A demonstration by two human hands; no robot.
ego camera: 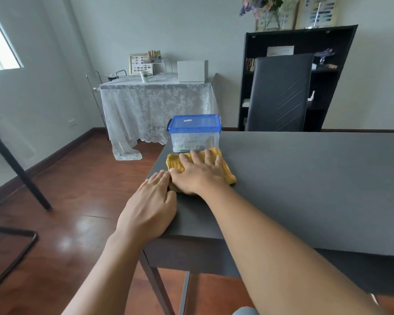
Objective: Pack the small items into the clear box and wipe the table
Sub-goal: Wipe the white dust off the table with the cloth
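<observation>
A clear box (pixel 195 138) with a blue lid closed on it stands at the far left corner of the dark grey table (pixel 305 178); small items show dimly through its wall. Just in front of it lies a yellow cloth (pixel 174 163). My right hand (pixel 199 173) presses flat on the cloth with fingers spread, fingertips close to the box. My left hand (pixel 149 208) rests flat on the table's left edge, its fingertips touching the cloth's near corner.
A dark chair (pixel 280 92) stands behind the table's far edge, with a black shelf unit (pixel 337 64) behind it. A lace-covered side table (pixel 155 105) stands by the back wall. To the left there is wooden floor and another table's black leg (pixel 21 171).
</observation>
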